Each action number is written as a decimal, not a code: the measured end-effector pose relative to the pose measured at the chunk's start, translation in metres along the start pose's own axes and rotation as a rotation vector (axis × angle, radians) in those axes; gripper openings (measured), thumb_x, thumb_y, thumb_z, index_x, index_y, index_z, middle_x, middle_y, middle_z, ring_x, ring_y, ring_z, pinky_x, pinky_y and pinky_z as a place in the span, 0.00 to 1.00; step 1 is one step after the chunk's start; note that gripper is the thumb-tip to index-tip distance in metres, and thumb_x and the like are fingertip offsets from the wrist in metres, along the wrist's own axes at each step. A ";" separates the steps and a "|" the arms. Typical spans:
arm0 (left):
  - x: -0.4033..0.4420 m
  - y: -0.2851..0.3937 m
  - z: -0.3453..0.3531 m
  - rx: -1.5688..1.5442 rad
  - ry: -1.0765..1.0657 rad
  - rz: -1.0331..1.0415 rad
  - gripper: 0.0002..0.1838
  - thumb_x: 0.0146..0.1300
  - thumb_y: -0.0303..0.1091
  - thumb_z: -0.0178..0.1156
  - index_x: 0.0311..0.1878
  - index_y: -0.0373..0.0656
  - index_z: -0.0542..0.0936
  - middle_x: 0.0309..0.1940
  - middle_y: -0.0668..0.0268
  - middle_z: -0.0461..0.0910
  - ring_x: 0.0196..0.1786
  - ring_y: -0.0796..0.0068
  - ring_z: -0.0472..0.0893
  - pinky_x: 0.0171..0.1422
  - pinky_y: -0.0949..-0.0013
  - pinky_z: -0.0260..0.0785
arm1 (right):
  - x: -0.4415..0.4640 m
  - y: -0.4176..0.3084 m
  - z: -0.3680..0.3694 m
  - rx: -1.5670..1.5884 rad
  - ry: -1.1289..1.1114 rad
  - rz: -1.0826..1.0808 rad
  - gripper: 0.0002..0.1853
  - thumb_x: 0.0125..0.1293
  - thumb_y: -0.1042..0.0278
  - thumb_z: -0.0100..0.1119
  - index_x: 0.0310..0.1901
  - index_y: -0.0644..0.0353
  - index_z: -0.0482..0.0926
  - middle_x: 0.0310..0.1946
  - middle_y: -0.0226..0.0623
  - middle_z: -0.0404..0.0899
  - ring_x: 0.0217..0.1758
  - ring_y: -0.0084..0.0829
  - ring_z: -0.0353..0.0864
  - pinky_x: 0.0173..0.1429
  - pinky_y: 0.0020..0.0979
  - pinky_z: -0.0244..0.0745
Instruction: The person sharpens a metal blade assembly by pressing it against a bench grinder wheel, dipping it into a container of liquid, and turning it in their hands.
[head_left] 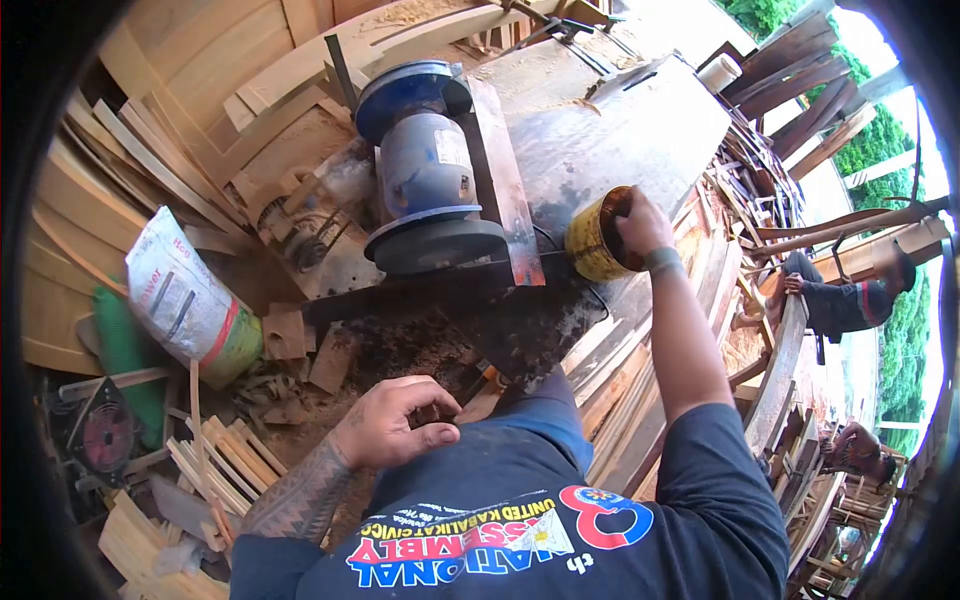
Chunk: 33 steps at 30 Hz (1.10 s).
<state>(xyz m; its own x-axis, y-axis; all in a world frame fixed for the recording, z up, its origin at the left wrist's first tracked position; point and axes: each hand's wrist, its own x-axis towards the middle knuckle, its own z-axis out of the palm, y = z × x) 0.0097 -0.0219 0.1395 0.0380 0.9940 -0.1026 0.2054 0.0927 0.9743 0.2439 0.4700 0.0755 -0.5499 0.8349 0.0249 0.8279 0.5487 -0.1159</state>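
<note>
My right hand (645,228) reaches into the mouth of a yellow tin can (592,245), which is tilted on its side at the edge of the metal-topped bench (620,140). The can hides those fingertips. Close to my stomach, my left hand (412,420) is closed, its fingers curled toward the thumb. Something dark shows between them, too unclear to name. In front of me stands a blue bench grinder (425,170), with a grey wheel (440,247) on its near side. A flat metal strip (508,185) lies beside it, left of the can.
A white sack (185,290) stands at left, near a dark fan (105,435) and wood strips (235,455). Wooden panels (190,60) lean behind. Stacked boards (640,400) lie to the right. Another person (850,300) is at work farther right, beside a long plank (780,370).
</note>
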 end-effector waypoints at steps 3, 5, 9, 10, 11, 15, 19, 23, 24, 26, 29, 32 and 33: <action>-0.001 -0.005 0.001 0.024 0.009 -0.016 0.26 0.73 0.57 0.73 0.51 0.40 0.90 0.44 0.59 0.88 0.47 0.63 0.90 0.54 0.61 0.82 | -0.026 -0.015 -0.011 0.100 0.203 0.109 0.23 0.70 0.63 0.66 0.64 0.60 0.78 0.57 0.59 0.87 0.64 0.61 0.86 0.70 0.54 0.80; 0.000 -0.007 0.001 0.041 0.012 -0.034 0.25 0.74 0.56 0.73 0.51 0.40 0.90 0.43 0.58 0.89 0.48 0.63 0.90 0.54 0.61 0.82 | -0.037 -0.018 -0.007 0.216 0.185 0.130 0.22 0.69 0.66 0.66 0.63 0.61 0.79 0.59 0.57 0.87 0.66 0.61 0.85 0.72 0.53 0.79; 0.005 -0.011 0.000 0.005 -0.001 -0.005 0.23 0.74 0.53 0.72 0.51 0.39 0.90 0.43 0.58 0.90 0.48 0.63 0.91 0.54 0.61 0.83 | -0.054 -0.031 -0.015 0.243 0.243 0.131 0.26 0.67 0.65 0.72 0.64 0.60 0.78 0.61 0.55 0.85 0.66 0.59 0.84 0.72 0.53 0.78; 0.005 -0.012 -0.001 0.001 -0.002 -0.009 0.22 0.74 0.52 0.72 0.51 0.39 0.90 0.43 0.58 0.90 0.48 0.63 0.91 0.54 0.61 0.83 | -0.058 -0.036 -0.018 0.209 0.267 0.136 0.27 0.67 0.64 0.73 0.65 0.60 0.78 0.61 0.55 0.85 0.66 0.59 0.85 0.71 0.53 0.78; 0.006 -0.013 -0.001 -0.003 -0.003 -0.015 0.21 0.75 0.51 0.72 0.51 0.39 0.90 0.43 0.58 0.90 0.48 0.63 0.91 0.53 0.61 0.83 | -0.059 -0.037 -0.018 0.205 0.301 0.132 0.27 0.67 0.64 0.75 0.65 0.58 0.77 0.60 0.53 0.86 0.64 0.58 0.85 0.69 0.53 0.78; 0.007 -0.016 0.002 -0.110 -0.024 -0.139 0.17 0.75 0.45 0.72 0.51 0.38 0.89 0.43 0.60 0.91 0.47 0.70 0.91 0.53 0.64 0.82 | -0.072 -0.037 -0.020 0.335 0.387 0.094 0.26 0.67 0.65 0.76 0.62 0.56 0.75 0.51 0.53 0.89 0.55 0.55 0.91 0.62 0.50 0.83; 0.011 -0.026 0.008 -0.307 -0.009 -0.281 0.13 0.77 0.37 0.72 0.52 0.36 0.88 0.44 0.64 0.90 0.48 0.76 0.88 0.55 0.68 0.81 | -0.095 -0.065 -0.040 0.586 0.525 0.122 0.26 0.68 0.67 0.79 0.59 0.61 0.72 0.48 0.47 0.87 0.45 0.38 0.90 0.50 0.40 0.84; 0.035 -0.056 0.024 -0.576 0.181 -0.209 0.13 0.79 0.35 0.70 0.57 0.36 0.84 0.46 0.65 0.88 0.49 0.79 0.87 0.55 0.71 0.82 | -0.143 -0.126 -0.049 0.996 0.469 0.111 0.23 0.70 0.71 0.79 0.56 0.59 0.71 0.43 0.35 0.81 0.41 0.24 0.82 0.44 0.28 0.78; 0.040 -0.060 0.029 -0.693 0.244 -0.217 0.14 0.80 0.35 0.69 0.59 0.36 0.83 0.47 0.65 0.87 0.51 0.78 0.87 0.57 0.71 0.82 | -0.155 -0.141 -0.045 1.041 0.462 0.091 0.22 0.70 0.70 0.78 0.55 0.58 0.71 0.42 0.33 0.80 0.40 0.22 0.80 0.43 0.27 0.76; 0.048 -0.062 0.038 -0.748 0.375 -0.213 0.15 0.80 0.33 0.69 0.63 0.37 0.80 0.50 0.66 0.86 0.52 0.76 0.87 0.59 0.69 0.83 | -0.169 -0.143 0.004 1.223 0.369 0.077 0.24 0.70 0.71 0.79 0.55 0.58 0.71 0.42 0.30 0.78 0.43 0.20 0.78 0.43 0.25 0.73; 0.054 -0.062 0.051 -0.848 0.581 -0.105 0.20 0.77 0.30 0.73 0.65 0.37 0.78 0.50 0.67 0.86 0.52 0.76 0.87 0.59 0.68 0.85 | -0.203 -0.193 0.025 1.509 0.255 0.090 0.25 0.72 0.77 0.77 0.58 0.56 0.67 0.48 0.30 0.76 0.51 0.21 0.76 0.57 0.27 0.76; 0.051 -0.064 0.054 -0.762 0.728 0.013 0.22 0.73 0.24 0.76 0.64 0.37 0.78 0.50 0.67 0.86 0.53 0.76 0.87 0.62 0.68 0.84 | -0.222 -0.224 0.036 1.699 0.155 -0.021 0.25 0.75 0.82 0.72 0.60 0.54 0.64 0.54 0.32 0.75 0.56 0.22 0.75 0.63 0.28 0.75; 0.047 -0.057 0.052 -0.721 0.738 0.039 0.22 0.72 0.24 0.76 0.64 0.37 0.78 0.50 0.68 0.86 0.53 0.77 0.86 0.62 0.69 0.83 | -0.226 -0.231 0.037 1.752 0.122 -0.046 0.26 0.75 0.82 0.71 0.59 0.53 0.62 0.56 0.35 0.76 0.58 0.24 0.76 0.65 0.30 0.76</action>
<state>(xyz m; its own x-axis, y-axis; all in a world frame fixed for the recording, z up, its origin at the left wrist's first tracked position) 0.0500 0.0168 0.0683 -0.6275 0.7627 -0.1567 -0.4278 -0.1697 0.8878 0.1729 0.1535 0.0595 -0.4887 0.8645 0.1171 -0.3155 -0.0500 -0.9476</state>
